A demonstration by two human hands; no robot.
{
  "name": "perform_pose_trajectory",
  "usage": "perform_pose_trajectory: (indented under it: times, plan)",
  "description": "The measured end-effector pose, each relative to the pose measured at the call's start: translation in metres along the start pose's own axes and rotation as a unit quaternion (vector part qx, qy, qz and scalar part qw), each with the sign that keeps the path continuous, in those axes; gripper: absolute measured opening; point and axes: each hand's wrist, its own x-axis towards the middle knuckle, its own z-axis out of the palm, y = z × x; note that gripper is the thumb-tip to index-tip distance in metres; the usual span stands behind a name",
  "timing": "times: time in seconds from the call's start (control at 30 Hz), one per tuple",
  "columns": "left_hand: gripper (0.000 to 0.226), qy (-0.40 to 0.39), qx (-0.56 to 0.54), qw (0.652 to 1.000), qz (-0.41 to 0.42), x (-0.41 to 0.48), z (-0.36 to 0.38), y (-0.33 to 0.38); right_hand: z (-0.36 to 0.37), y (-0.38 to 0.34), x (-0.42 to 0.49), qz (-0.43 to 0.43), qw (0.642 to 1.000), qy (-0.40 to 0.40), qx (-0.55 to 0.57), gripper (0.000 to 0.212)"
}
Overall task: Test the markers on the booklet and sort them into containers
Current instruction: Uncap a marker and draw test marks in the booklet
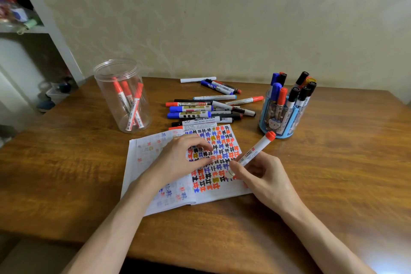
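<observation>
An open booklet [142, 162] lies on the table, its right page covered with red, blue, black and yellow marks. My left hand [182, 160] rests on the booklet with the fingers bent over the page. My right hand [264, 178] grips a white marker with a red end [255, 151], its tip down on the right page. A pile of loose markers [206, 109] lies behind the booklet. A clear plastic jar [123, 95] at the left holds three red markers. A blue pen holder [282, 115] at the right holds several markers.
The wooden table [333, 173] stands against a pale wall. A white shelf unit [33, 29] with clutter is at the far left. A white strip of paper [198, 79] lies near the table's back edge.
</observation>
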Motion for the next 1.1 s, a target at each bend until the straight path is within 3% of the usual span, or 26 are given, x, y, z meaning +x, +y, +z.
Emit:
perform_pose_trajectory:
  times: [0.47,0.6,0.8,1.0,1.1]
  plan:
    - [0.026,0.011,0.006,1.000,0.019,-0.0001,0.0012,-0.0037,0.0076,0.0018,-0.0050,-0.026,0.998,-0.009,-0.054,0.010]
    - [0.026,0.008,0.005,1.000,0.022,-0.0001,0.0007,-0.0028,0.0073,0.0039,-0.0053,-0.041,0.996,-0.011,-0.081,0.021]
    - [0.025,0.011,0.001,1.000,0.021,-0.0004,0.0007,-0.0042,0.0053,0.0085,-0.0043,-0.029,0.997,0.004,-0.072,0.012]
    - [0.026,0.012,0.005,1.000,0.024,-0.0003,0.0010,-0.0054,0.0074,0.0058,-0.0068,-0.042,0.997,-0.017,-0.066,0.029]
    - [0.026,0.011,0.002,1.000,0.021,-0.0005,0.0007,-0.0049,0.0068,0.0095,-0.0067,-0.056,0.995,-0.006,-0.086,0.015]
